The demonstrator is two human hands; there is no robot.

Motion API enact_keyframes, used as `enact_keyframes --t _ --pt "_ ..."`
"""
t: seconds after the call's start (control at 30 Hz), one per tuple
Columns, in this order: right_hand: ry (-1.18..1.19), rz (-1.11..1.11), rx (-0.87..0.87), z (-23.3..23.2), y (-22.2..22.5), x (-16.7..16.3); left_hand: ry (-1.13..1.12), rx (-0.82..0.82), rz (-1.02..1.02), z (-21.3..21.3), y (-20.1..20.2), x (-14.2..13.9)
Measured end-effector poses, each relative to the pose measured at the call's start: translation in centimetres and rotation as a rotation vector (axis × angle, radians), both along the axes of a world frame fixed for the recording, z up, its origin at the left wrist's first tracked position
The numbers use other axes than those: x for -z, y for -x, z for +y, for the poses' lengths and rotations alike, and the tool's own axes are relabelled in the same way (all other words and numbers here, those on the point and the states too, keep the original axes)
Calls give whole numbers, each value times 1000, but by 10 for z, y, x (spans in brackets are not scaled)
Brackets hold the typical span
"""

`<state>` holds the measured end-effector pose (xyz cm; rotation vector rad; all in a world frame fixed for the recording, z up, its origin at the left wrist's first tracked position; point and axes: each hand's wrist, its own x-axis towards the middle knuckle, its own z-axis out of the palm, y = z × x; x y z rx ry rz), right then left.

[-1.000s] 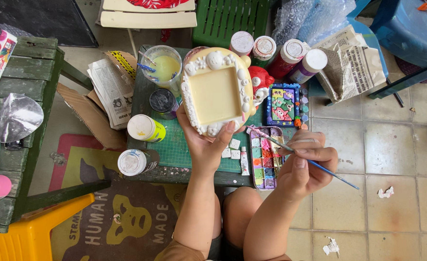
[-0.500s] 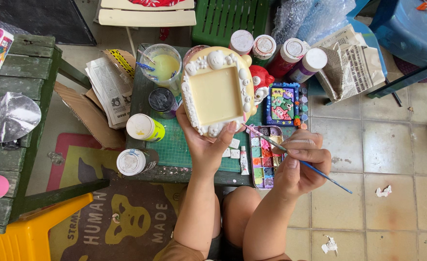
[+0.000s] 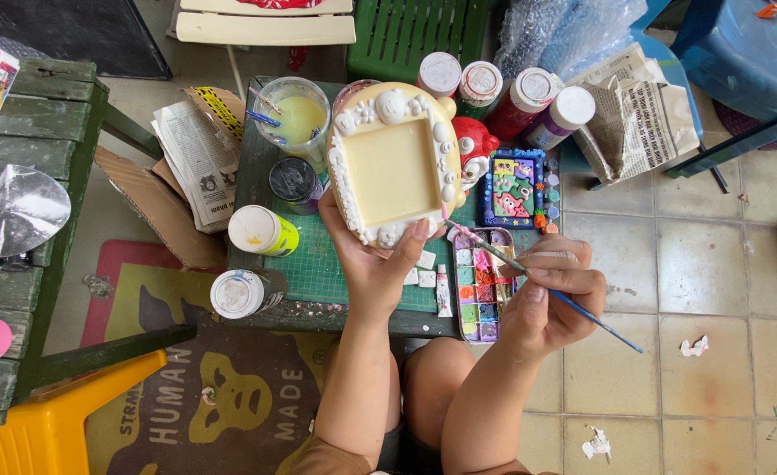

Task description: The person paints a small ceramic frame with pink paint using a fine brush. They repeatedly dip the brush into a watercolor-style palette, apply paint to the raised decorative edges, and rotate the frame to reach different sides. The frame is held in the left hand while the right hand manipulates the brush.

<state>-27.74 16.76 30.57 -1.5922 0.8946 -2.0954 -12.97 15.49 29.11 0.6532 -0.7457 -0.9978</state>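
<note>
While left hand [image 3: 372, 264] grips frame [image 3: 395, 164]; brush [image 3: 529, 273] touches its right edge.

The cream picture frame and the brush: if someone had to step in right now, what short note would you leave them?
Left hand: holds the cream picture frame from below, tilted up over the green cutting mat.
Right hand: grips a thin blue-handled brush, its tip at the frame's lower right edge.
Nearby: the paint palette lies just under the brush; a cup of yellowish water and paint bottles stand behind the frame; a finished colourful small frame lies to the right.
Done: the frame looks evenly cream, with no other colour visible.
Left: the raised decorations around the rim are still unpainted.
</note>
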Motion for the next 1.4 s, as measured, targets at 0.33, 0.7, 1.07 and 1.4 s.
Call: enact_keyframes --t 0.33,0.7,1.07,1.4 --pt "-17 43 11 -1 -3 0 -13 -6 12 1 -1 0" --pt "-17 41 15 0 -3 1 25 -45 -66 2 -1 3" --pt "-24 48 21 -1 -2 0 -2 -13 -4 -1 -2 -6" --pt "-10 27 15 -2 0 1 1 -19 -17 0 0 -2"
